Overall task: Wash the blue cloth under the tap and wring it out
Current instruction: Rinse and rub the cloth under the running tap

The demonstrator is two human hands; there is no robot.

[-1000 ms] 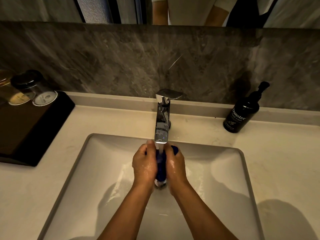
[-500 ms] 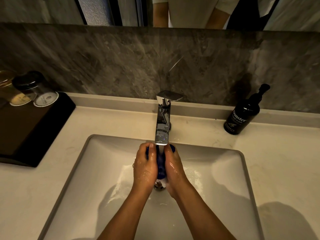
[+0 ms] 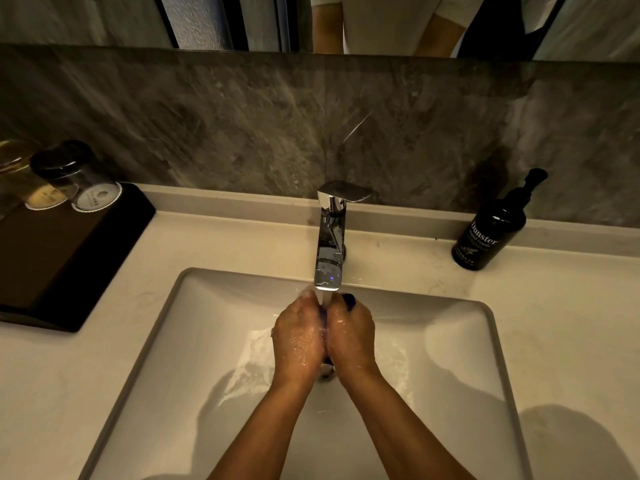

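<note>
The tap stands at the middle of the sink's back edge, its spout overhanging the basin directly above both hands. Basin floor lies open to either side of the forearms. On the counter, a black tray with glasses occupies the back left corner; a soap bottle stands at the back right edge.

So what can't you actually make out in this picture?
- Blue cloth: head view, mostly hidden between the left hand and right hand; only slivers show.
- Drain: covered by the hands.
- Two glasses: dim, the far one cut by the left edge.
- Soap bottle: small print unreadable.
</note>
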